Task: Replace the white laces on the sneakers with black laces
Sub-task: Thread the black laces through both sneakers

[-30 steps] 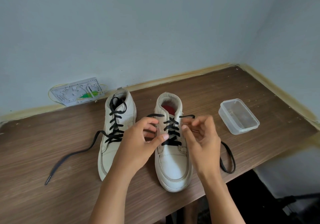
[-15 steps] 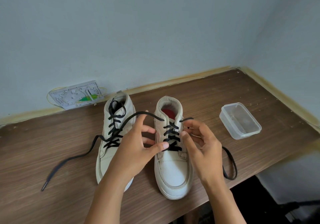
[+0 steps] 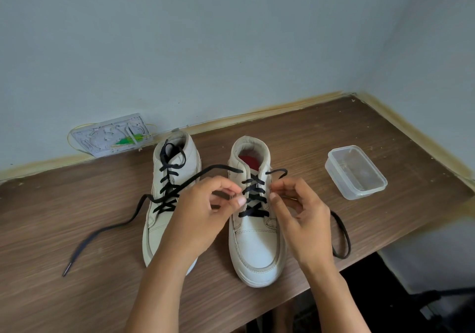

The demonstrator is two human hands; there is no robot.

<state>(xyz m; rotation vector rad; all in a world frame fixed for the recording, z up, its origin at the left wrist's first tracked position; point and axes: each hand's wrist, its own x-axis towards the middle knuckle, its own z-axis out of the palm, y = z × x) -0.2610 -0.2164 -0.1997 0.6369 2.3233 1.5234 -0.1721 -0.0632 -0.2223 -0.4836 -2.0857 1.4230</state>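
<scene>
Where walls meet, brown table (image 3: 321,137).

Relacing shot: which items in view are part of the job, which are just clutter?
In the job:
- right sneaker
- left sneaker
- black lace in the right sneaker
- black lace in the left sneaker
- left hand
- right hand

Lying about:
- clear plastic container
- flat plastic tray by the wall

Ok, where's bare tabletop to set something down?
Free: between the right sneaker and the clear plastic container; the near-left wooden table below the trailing black lace. Crowded: between the sneakers, under both hands.
</scene>
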